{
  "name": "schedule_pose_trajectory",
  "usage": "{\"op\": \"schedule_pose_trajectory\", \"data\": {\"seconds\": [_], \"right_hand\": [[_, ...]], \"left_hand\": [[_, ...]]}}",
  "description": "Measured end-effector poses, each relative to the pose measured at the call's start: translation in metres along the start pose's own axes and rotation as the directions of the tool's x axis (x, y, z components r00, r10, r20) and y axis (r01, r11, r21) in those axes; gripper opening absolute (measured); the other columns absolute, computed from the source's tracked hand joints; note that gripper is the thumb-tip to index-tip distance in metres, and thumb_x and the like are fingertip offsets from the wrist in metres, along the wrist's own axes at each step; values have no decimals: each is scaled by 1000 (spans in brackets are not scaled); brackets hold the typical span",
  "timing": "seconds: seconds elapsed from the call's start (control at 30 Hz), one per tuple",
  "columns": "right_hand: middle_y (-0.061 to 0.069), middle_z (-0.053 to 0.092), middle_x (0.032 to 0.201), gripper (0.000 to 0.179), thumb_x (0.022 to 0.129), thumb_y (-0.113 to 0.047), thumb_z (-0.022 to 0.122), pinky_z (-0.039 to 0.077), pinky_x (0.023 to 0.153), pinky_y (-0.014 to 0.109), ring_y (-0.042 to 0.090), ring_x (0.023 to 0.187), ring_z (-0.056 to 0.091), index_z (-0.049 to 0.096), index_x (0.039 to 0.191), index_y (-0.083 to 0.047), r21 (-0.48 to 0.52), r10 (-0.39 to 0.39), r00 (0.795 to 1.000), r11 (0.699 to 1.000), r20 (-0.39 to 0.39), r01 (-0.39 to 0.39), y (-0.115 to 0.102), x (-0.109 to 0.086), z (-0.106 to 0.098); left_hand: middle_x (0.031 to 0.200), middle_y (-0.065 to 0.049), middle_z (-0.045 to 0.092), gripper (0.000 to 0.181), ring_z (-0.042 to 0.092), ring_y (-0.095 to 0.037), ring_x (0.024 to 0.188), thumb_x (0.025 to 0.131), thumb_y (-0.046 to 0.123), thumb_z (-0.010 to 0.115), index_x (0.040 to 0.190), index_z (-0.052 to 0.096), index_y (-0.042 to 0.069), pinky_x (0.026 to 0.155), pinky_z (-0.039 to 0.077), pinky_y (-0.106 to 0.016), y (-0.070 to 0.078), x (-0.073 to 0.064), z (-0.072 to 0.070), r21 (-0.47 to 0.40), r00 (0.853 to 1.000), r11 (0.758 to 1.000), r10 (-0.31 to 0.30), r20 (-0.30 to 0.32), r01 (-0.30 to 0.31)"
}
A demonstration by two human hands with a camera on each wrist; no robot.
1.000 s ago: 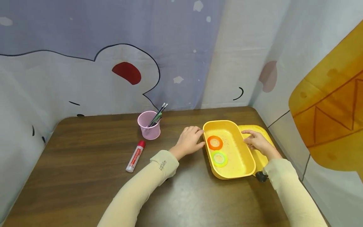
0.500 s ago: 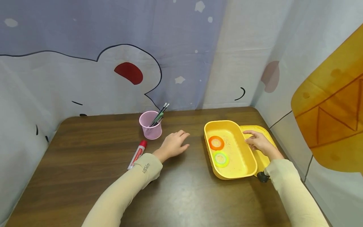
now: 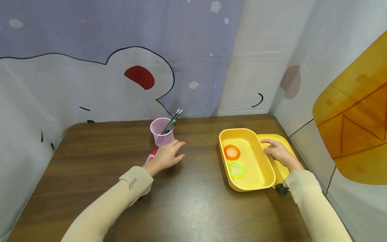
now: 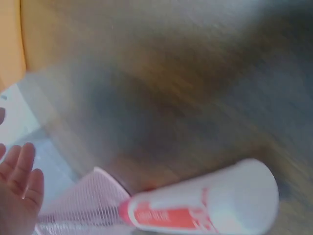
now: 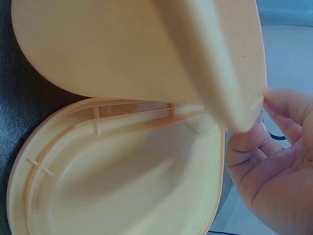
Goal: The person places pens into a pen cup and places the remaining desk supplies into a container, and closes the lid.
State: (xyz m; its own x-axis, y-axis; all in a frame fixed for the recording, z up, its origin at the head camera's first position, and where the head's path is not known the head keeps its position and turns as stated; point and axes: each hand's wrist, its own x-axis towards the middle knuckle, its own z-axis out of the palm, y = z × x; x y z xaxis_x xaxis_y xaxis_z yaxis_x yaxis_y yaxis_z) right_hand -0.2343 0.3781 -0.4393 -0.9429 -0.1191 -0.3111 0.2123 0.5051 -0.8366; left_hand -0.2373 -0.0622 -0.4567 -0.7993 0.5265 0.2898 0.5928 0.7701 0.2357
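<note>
Yellow walls mark the box (image 3: 255,168), near the tabletop's (image 3: 193,205) right edge, with an orange ring (image 3: 226,153) and a lime ring (image 3: 231,170) inside. Your right hand (image 3: 279,155) pinches its rim above the lid (image 3: 279,170). Your left hand (image 3: 165,156), fingers loosely extended and holding nothing, is near the pink cup (image 3: 163,138) by the back edge and the red-capped tube (image 4: 200,210). You seem mid-reach, steadying the box; taking the tube would call for lowering and curling those fingers.
</note>
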Motion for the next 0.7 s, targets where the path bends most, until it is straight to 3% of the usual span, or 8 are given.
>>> {"op": "schedule_pose_trajectory", "data": {"seconds": [0.17,0.37,0.53,0.7], "right_hand": [[-1,44,66,52,87,-8,49,37,48,23,8,50,38,28,133,2,10,-4,1000,1000,12,4,1,-1,-1],[-1,44,66,51,87,-8,50,37,48,22,8,50,39,29,133,1,6,1,1000,1000,0,-1,2,1,0],[0,44,67,51,87,-8,49,38,49,23,8,51,39,29,133,0,8,8,1000,1000,1,-8,2,1,-1],[1,44,68,52,87,-8,49,38,50,24,8,51,40,29,133,1,5,6,1000,1000,8,-6,1,0,-2]], "left_hand": [[98,-5,62,39,60,-16,82,74,27,66,108,56,11,68,49,-35,-16,-7,-13,-54,996,995,-87,14,87],[88,-4,59,35,56,-13,72,72,24,69,99,54,10,61,45,-32,-36,-19,-27,-122,976,972,-188,105,201],[88,-6,56,39,52,-16,73,72,24,69,104,54,8,63,44,-32,-50,-30,-35,-157,956,953,-230,181,259],[92,-13,58,44,54,-22,80,72,22,69,109,54,4,70,47,-38,-62,-40,-38,-189,948,942,-237,213,278]]}}
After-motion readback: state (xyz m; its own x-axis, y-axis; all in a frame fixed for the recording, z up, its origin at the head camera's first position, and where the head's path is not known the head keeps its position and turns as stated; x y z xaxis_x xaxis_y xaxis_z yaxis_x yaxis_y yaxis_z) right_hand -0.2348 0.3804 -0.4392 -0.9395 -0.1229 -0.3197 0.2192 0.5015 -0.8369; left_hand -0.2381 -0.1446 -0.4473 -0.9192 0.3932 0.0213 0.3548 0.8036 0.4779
